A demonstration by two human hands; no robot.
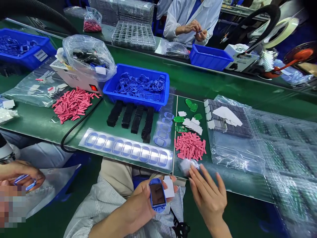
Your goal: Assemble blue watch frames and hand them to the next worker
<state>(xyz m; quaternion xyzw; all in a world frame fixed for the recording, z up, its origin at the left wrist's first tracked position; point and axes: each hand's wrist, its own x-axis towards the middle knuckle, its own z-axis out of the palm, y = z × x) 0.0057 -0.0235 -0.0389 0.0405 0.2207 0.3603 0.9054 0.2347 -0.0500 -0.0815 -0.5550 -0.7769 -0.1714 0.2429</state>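
Note:
My left hand [138, 206] is closed around a small blue plastic frame [158, 209] with a dark rectangular screen [158, 194] set in it. A white tab [169, 186] sticks out at its right side, lying over my fingers. My right hand [209, 195] has its fingers stretched out and apart at the table's front edge. Its fingertips touch a whitish, translucent wad [187, 166], and no object shows gripped in them. Just behind the wad is a heap of pink strips [190, 146]. A sheet of oval blue-edged film stickers [126, 149] lies left of it.
A blue bin [136, 100] of blue frames stands behind rows of dark screens [115, 114]. Green pieces [178, 119], white cards [192, 126] and a bagged stack of parts [229, 119] lie right. A co-worker's hand [22, 175] is at left; another person [193, 19] works opposite.

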